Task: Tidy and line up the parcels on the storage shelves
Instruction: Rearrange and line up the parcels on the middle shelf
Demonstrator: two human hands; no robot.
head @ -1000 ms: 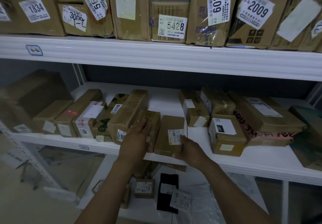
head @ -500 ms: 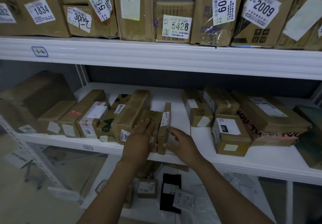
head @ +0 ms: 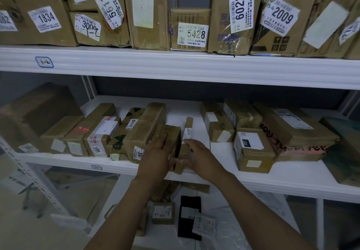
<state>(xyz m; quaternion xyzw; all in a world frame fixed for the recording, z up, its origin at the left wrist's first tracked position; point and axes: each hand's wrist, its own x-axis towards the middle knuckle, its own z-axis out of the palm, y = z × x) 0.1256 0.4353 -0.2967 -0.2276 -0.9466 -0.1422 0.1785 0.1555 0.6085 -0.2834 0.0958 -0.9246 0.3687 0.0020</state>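
Observation:
On the middle shelf (head: 224,179) a thin flat cardboard parcel (head: 186,133) stands on its edge, its white label facing right. My right hand (head: 196,157) holds it from the right side, thumb at its near end. My left hand (head: 158,155) lies with straight fingers on the small brown box (head: 171,134) just left of it. Further left, a row of brown parcels (head: 97,133) runs along the shelf, the nearest a long taped box (head: 144,131).
Right of a bare gap on the shelf lie more boxes, one labelled 231 (head: 251,146), and a large flat parcel (head: 296,131). The upper shelf (head: 175,64) holds numbered parcels. Below, a black packet (head: 190,216) and small box (head: 163,211) lie on the lower shelf.
The flat parcel went from lying flat to standing on its edge and has been pushed left against the small box. Both hands closed in around it.

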